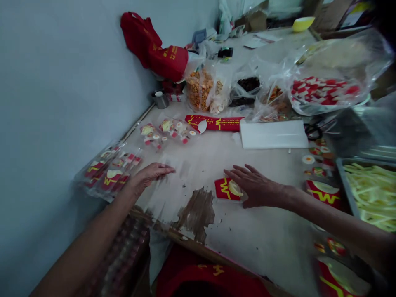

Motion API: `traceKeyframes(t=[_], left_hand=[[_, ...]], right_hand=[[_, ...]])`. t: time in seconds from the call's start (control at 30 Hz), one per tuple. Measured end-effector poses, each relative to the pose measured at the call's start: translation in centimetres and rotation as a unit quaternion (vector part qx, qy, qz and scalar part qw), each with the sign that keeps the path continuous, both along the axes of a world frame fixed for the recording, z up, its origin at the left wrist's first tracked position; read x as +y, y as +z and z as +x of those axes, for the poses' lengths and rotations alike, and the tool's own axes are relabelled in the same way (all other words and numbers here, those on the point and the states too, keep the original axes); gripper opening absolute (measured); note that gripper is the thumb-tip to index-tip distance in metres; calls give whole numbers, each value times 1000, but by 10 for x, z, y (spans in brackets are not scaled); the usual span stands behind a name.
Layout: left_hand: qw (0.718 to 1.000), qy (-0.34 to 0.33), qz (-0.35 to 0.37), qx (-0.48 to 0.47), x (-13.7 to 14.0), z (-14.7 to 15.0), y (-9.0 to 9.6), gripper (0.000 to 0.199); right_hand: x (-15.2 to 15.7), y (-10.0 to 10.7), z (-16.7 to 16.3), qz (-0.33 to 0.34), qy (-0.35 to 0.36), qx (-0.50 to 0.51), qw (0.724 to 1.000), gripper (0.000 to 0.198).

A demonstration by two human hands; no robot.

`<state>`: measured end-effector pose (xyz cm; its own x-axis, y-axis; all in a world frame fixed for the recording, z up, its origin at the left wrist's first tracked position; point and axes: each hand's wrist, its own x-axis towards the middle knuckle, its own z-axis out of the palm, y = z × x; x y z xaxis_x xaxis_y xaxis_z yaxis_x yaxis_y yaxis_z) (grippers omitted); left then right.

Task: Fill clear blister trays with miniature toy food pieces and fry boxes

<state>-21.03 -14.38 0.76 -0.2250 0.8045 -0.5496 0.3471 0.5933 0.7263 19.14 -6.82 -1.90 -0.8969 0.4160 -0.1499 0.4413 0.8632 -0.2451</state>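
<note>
bagged red fry-carton packs mid-left, left hand left of center, fingers nearly together, can't tell if it's pinching anything, little red fries carton just below center, right hand over its edge, fingers kinda spread, not gripping

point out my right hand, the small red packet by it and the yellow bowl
right hand (259, 186): head view, back of the hand
small red packet (226, 189): head view, its red and yellow printed face
yellow bowl (302, 25): head view, its outer side
</note>
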Motion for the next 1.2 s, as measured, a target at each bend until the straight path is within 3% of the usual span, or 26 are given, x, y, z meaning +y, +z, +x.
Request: traceKeyframes(t=[0.17,0.3,0.43,0.6,0.77,1.0,1.2], left_hand=[[993,112,18,-33,3,18,-3,48],[990,111,83,-11,-4,35,-1,41],[988,63,142,4,-9,57,8,39],[987,27,130,87,-8,75,12,39],[987,-14,126,103,-10,77,14,37],[992,-52,77,89,-5,86,28,35],[992,-48,60,95,5,84,20,32]], right_hand=[[-5,1,-31,-28,-95,12,995,97],[6,22,-36,-47,-141,34,988,97],[21,55,-44,40,-131,99,986,104],[28,82,-60,159,-119,142,970,99],[28,79,-60,205,-119,141,961,97],[19,71,-56,193,-100,113,969,96],[25,76,-49,210,-143,157,954,93]])
